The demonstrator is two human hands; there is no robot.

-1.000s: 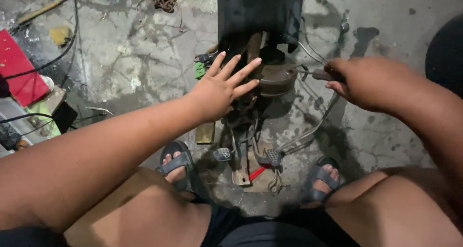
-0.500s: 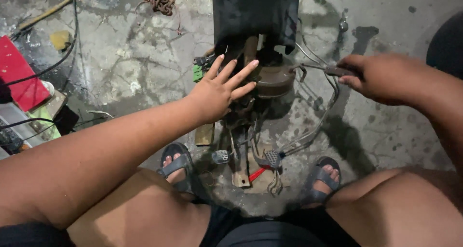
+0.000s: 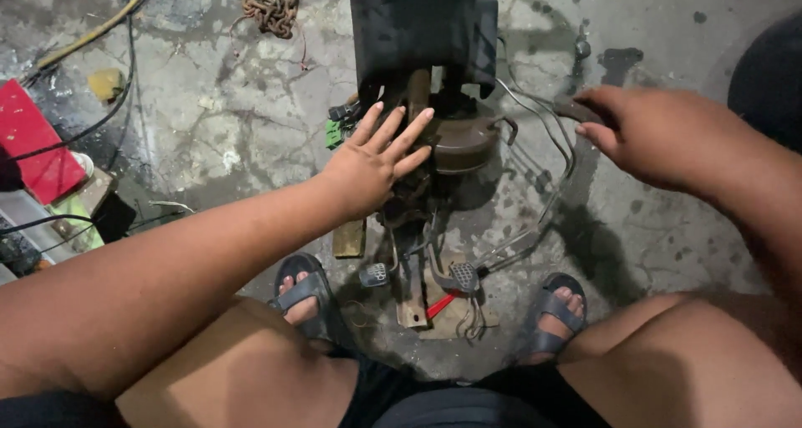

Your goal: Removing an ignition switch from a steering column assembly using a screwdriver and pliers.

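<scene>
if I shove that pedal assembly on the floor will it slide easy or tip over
Probably heavy and stiff: the pedal assembly looks like solid rusty metal with a brown drum. It may tip, standing tall under the left hand. The thin metal lines beside the right hand would likely flex and snag.

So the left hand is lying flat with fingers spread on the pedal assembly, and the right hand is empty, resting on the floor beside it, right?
Not quite. The left hand does lie flat, fingers spread, on the pedal assembly, but the right hand is not empty on the floor: the head view shows it raised, gripping a dark tool handle aimed at the assembly.
</scene>
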